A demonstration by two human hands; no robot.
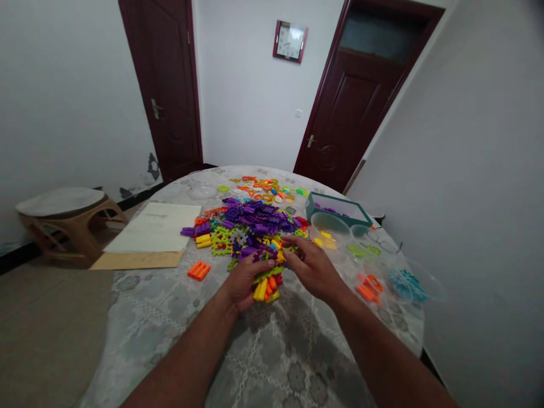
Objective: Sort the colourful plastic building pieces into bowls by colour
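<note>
A heap of plastic building pieces [255, 218] in purple, green, grey and yellow lies on the table in front of me. My left hand [244, 283], at the near edge of the heap, is closed around several plastic building pieces [267, 288] in yellow, orange, red and green. Its thumb lies over the top of them. My right hand [310, 263] reaches in from the right. Its fingers are bent, with thumb and fingertips at a small yellow piece [280, 256]; what they grip is too small to make out.
An orange ridged piece [199, 270] and a white sheet [155, 226] over brown card lie left. Flat orange pieces [259, 188] are spread behind the heap. At right stand a green-rimmed box [338, 213], a clear tub [329, 224] with yellow pieces, and teal pieces [406, 284] in another tub.
</note>
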